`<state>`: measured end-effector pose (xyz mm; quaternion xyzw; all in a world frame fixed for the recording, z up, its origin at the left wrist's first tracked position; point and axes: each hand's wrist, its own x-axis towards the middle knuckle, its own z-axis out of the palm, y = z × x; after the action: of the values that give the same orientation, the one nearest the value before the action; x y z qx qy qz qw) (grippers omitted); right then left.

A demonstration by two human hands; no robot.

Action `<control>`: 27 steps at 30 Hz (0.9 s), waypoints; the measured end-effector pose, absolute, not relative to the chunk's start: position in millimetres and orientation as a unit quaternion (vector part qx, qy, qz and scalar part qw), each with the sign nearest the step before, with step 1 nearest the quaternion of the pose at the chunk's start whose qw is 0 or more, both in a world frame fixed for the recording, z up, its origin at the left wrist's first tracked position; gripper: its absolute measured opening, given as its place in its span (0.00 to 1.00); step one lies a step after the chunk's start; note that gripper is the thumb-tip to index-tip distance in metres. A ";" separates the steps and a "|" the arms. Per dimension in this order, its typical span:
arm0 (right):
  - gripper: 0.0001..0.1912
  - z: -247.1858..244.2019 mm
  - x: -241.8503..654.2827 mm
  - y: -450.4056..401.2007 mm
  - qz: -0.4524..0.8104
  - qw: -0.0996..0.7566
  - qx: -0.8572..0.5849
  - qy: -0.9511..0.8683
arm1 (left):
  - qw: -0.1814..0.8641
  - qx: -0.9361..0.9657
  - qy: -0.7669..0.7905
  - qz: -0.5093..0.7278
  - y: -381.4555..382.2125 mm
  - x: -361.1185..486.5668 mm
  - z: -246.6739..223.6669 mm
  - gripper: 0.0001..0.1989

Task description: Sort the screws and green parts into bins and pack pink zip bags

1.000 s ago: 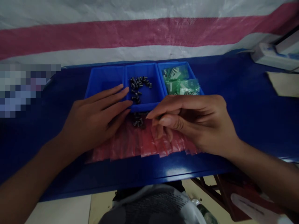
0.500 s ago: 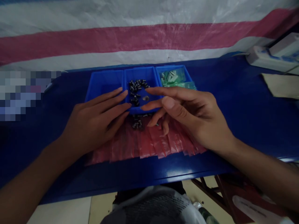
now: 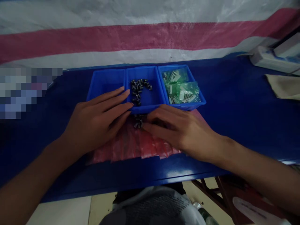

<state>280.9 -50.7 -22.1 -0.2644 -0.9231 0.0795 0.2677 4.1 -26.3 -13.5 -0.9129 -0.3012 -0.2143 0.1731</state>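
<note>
A person's two bare hands work over small dark screws at a blue counter (image 3: 236,115), with clock positions read from the wearer's seat. The left hand (image 3: 98,120) lies palm down at 11 o'clock, its grip open, fingers extended and fingertips at the near corner of the middle bin (image 3: 152,107). The right hand (image 3: 180,128) reaches in from 1 o'clock, thumb and fingers bent close together beside a loose pile of screws (image 3: 138,122); whether its grip has hold of one cannot be told.

The pile sits at 12 o'clock, just on the near side of the middle bin, by overlapping red plastic bags (image 3: 150,147) partly covered by both hands. More dark screws (image 3: 138,87) lie inside that blue bin, mostly toward its 9 o'clock side. Touching it at 11 o'clock is the outer bin (image 3: 107,79), partly hidden by fingers; at 1 o'clock, the far bin (image 3: 200,103) holds green-tinted packets (image 3: 182,90) of pale pieces. A white sheet with a red stripe (image 3: 150,37) hangs beyond, at 12 o'clock.
</note>
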 end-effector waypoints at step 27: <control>0.13 -27.9 281.2 -46.1 0.064 0.216 -0.182 -0.957 | 0.175 -0.913 -0.297 -0.217 -25.2 5.2 -14.0 0.10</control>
<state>281.2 -46.1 -27.9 -0.1818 -0.9571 0.0640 0.2163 5.2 -25.2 -14.0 -0.9134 -0.2967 -0.2168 0.1750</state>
